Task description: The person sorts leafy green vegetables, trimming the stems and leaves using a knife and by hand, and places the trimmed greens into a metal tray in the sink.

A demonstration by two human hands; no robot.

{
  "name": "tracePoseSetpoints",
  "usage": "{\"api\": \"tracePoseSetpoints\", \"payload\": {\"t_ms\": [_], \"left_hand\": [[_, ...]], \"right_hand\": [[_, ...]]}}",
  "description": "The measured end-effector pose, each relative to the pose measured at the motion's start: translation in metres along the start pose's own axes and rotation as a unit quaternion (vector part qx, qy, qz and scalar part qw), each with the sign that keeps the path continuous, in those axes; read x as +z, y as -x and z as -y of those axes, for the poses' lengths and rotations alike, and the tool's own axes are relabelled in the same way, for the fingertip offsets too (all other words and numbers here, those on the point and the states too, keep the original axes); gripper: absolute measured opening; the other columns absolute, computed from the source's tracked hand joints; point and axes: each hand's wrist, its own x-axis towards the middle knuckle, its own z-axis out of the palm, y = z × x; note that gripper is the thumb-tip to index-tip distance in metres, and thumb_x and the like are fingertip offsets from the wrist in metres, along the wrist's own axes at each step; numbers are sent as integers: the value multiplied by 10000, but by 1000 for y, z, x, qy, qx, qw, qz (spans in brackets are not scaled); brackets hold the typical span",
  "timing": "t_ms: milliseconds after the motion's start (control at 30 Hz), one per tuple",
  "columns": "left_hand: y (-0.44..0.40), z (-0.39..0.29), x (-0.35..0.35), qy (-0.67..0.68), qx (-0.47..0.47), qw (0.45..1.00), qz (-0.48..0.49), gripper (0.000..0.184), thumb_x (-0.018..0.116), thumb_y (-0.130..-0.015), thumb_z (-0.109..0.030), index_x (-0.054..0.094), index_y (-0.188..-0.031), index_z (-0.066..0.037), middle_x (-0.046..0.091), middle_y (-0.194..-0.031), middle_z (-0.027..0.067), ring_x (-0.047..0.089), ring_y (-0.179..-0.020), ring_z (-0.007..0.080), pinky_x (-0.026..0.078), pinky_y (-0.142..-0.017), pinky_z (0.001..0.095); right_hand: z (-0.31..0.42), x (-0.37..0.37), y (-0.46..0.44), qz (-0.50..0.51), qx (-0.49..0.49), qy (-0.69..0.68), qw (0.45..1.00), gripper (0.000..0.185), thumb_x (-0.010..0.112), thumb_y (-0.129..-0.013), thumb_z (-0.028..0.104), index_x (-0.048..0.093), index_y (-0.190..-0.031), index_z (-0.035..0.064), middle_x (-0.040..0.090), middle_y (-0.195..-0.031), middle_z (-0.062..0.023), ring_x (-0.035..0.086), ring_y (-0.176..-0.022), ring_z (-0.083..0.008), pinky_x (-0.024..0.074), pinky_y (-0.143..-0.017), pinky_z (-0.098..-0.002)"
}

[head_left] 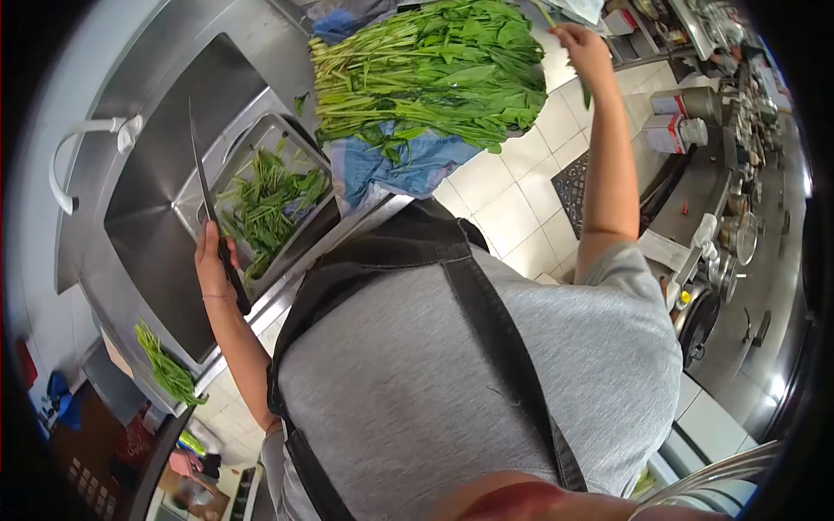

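My left hand (pixel 214 265) is closed around the dark handle of a long kitchen knife (pixel 201 165), over the sink's edge, with the blade pointing away from me. Stretched out to the far right, my right hand (pixel 586 54) pinches a green leafy stalk (pixel 544 14), part of which hangs below the hand. Between the hands lies a big pile of long-stemmed leafy greens (pixel 434 74) on blue plastic sheeting (pixel 395 174). Beside the knife, a metal pan (pixel 304 130) in the sink holds loose greens (pixel 274 195).
A white faucet (pixel 87 126) arches over the steel sink (pixel 152 208). Another bunch of greens (pixel 167 365) lies on the counter at left. Tins (pixel 673 130) and a counter with pots (pixel 738 234) line the right side. Another person's hand (pixel 184 462) shows at lower left.
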Motion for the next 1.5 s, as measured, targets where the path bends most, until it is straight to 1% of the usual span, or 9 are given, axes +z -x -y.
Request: {"api": "tracePoseSetpoints", "payload": {"t_ms": [133,233,467,733,900,1000,1133,1267,1500], "left_hand": [[9,4,5,32,-10,999,-3,521,567,-989,-364,435,-1436,-132,542,-680,28,454,-491,100,366,-445,237],[5,10,3,79,-21,997,9,437,556,-995,-357,491,-1347,-107,554,-703,35,465,-499,106,376,-450,242],[22,2,38,92,-24,995,-26,323,558,-994,-367,532,-1139,-79,569,-696,50,472,-501,108,379,-455,247],[40,4,70,72,1,997,-15,294,548,-998,-377,521,-1016,-85,556,-721,46,474,-514,103,376,-471,231],[52,1,70,69,7,998,-11,291,546,-1000,-369,529,-1026,-80,556,-725,37,471,-514,104,376,-473,232],[56,0,59,74,13,997,-20,364,560,-994,-366,530,-1185,-58,556,-707,27,460,-508,92,357,-459,221],[57,-4,43,83,18,996,-34,424,569,-991,-363,528,-1272,-49,556,-704,24,454,-512,82,349,-458,211],[58,-5,32,79,25,996,-44,466,575,-989,-351,506,-1333,-44,556,-709,22,453,-518,76,351,-465,207],[48,8,16,69,34,997,-3,427,580,-986,-353,523,-1272,-40,557,-719,20,453,-529,71,349,-475,208]], "right_hand": [[-66,25,-49,15,-35,170,985,323,623,-915,306,704,-1124,73,709,-852,-138,678,-801,-272,508,-744,-363],[-22,41,-44,-131,-281,249,917,247,673,-865,253,729,-1039,87,713,-946,-148,664,-911,-329,510,-807,-411],[122,98,63,148,-349,6,925,226,787,-716,199,710,-898,90,647,-894,-68,594,-911,-283,481,-830,-403],[113,110,48,155,-314,10,937,146,735,-753,150,702,-870,69,666,-838,-84,627,-838,-295,514,-755,-396],[119,99,30,319,-136,-88,934,157,747,-827,147,704,-917,25,612,-736,9,537,-666,-42,449,-660,-213],[115,101,22,373,-126,-110,913,268,750,-815,227,726,-1004,39,704,-789,-68,657,-730,-157,509,-706,-290],[131,82,19,294,-132,-110,940,221,708,-876,119,715,-1084,43,686,-802,-3,588,-753,-73,475,-707,-250],[137,76,26,209,-204,-10,956,141,727,-798,101,725,-932,59,701,-807,-92,660,-792,-249,517,-754,-355],[163,115,96,140,-325,53,934,129,747,-725,103,697,-844,97,633,-817,-57,608,-834,-274,489,-735,-387]]}}
